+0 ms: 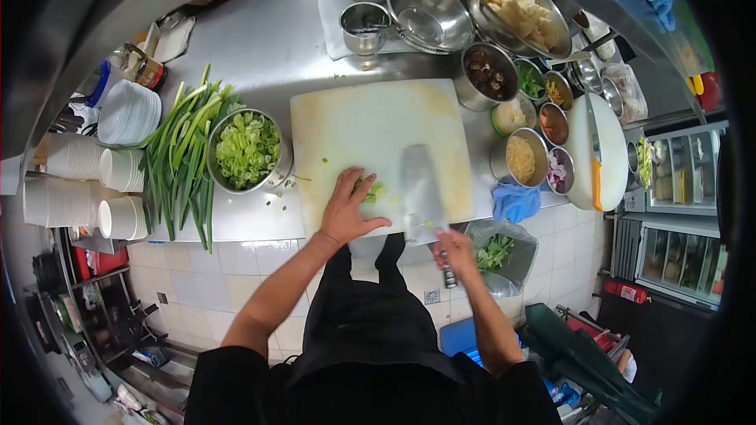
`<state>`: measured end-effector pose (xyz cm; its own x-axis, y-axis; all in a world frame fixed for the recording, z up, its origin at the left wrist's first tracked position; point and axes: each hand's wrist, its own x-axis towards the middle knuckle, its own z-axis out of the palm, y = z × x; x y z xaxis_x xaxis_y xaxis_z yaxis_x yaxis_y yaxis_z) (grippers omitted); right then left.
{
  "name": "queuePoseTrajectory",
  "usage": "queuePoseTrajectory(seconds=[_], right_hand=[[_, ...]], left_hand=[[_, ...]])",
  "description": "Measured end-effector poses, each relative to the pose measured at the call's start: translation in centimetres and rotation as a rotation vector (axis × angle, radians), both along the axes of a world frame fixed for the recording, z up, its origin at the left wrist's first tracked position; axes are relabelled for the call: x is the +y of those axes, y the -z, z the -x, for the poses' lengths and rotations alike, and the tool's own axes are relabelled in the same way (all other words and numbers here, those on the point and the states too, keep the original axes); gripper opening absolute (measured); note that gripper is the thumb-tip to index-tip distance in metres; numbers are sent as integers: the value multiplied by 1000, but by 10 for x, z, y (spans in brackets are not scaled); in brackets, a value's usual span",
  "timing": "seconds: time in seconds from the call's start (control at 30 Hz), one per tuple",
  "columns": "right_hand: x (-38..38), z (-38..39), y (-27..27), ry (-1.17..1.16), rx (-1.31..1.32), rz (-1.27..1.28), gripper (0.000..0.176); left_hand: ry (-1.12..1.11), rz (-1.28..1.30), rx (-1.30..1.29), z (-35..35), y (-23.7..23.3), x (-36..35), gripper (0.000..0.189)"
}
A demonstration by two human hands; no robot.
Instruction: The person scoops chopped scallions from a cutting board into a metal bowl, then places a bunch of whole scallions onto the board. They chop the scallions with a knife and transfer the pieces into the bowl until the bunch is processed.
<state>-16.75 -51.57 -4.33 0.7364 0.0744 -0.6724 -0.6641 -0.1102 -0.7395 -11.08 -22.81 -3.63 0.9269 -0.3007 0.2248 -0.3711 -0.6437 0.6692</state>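
Observation:
My right hand [454,253] grips the dark handle of a cleaver [423,189]; its broad blade, slightly blurred, is over the right part of a white cutting board [323,122]. A few green bits cling to the blade near the handle. My left hand [346,208] rests palm down on the board, thumb stretched toward the blade and fingers apart. Beside its fingertips lie chopped scallion pieces [372,192], partly hidden by the hand. Left of the board stands a metal pot of chopped scallions [247,149], next to a bunch of whole scallions [185,145].
Stacked white bowls [124,216] stand at the left edge. Behind and right of the board are metal containers of ingredients, including dark pieces [486,72] and pale shreds [520,159]. A blue cloth [516,201] hangs at the counter's edge above a lined bin [516,260]. A yellow-handled knife [596,177] lies farther right.

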Motion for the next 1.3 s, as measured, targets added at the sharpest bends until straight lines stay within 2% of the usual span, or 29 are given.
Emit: queuePoseTrajectory(seconds=[0.07,0.1,0.13,0.2,0.23,0.3,0.4,0.43,0.53,0.6,0.63,0.67,0.73,0.77,0.83,0.87,0.93,1.07,1.13,1.2,1.27,1.3], right_hand=[[56,12,-10,-119,49,31,34],[81,18,-16,-158,5,18,36],[101,28,-5,-163,-13,-36,37],[128,35,-9,-205,-109,-98,38],[139,30,-17,-228,-137,-115,38],[156,26,-40,-251,-502,-12,39],[187,-5,-98,-382,-688,-28,38],[196,-13,-104,-411,-709,-39,38],[206,-24,-100,-408,-664,-55,39],[209,-30,-90,-385,-636,-102,40],[213,-38,-95,-366,-557,-109,40],[217,-45,-99,-345,-476,-115,41],[234,-65,-105,-340,-507,-114,41],[247,-74,-107,-294,-468,-159,40],[267,-93,-106,-262,-429,-245,35],[275,-99,-103,-270,-427,-242,35],[292,-108,-108,-170,-328,-344,30],[289,-100,-120,-193,-308,-280,30],[281,-93,-123,-208,-323,-253,30],[274,-88,-126,-223,-304,-243,26],[270,-84,-125,-242,-310,-243,27],[268,-82,-126,-259,-317,-245,28]], left_hand=[[-315,-51,-138,10,0,-12,82],[-355,-3,-124,12,-7,-14,62],[-371,-5,-127,16,0,-16,62],[-461,69,-146,16,17,-10,48],[-479,125,-164,15,-4,-3,37],[-531,99,-303,11,-49,22,37],[-655,185,-506,-11,-105,67,33],[-768,196,-564,-25,-118,85,28],[-845,336,-599,-53,-110,146,23],[-830,464,-401,-59,-80,177,20],[-793,382,-239,-53,-78,186,23],[-791,383,-244,-49,-74,189,23],[-627,351,-405,-44,-81,189,28],[-597,328,-360,-37,-86,189,33],[-543,19,-359,-26,-81,181,45],[-551,23,-358,-13,-76,172,45],[-332,-314,-230,8,-89,152,55],[-402,-309,-139,15,-76,157,63],[-616,-323,-67,15,-67,170,66],[-591,-288,-111,19,-69,162,70],[-435,-232,-197,25,-91,143,73],[-372,-307,-165,28,-94,137,75]])
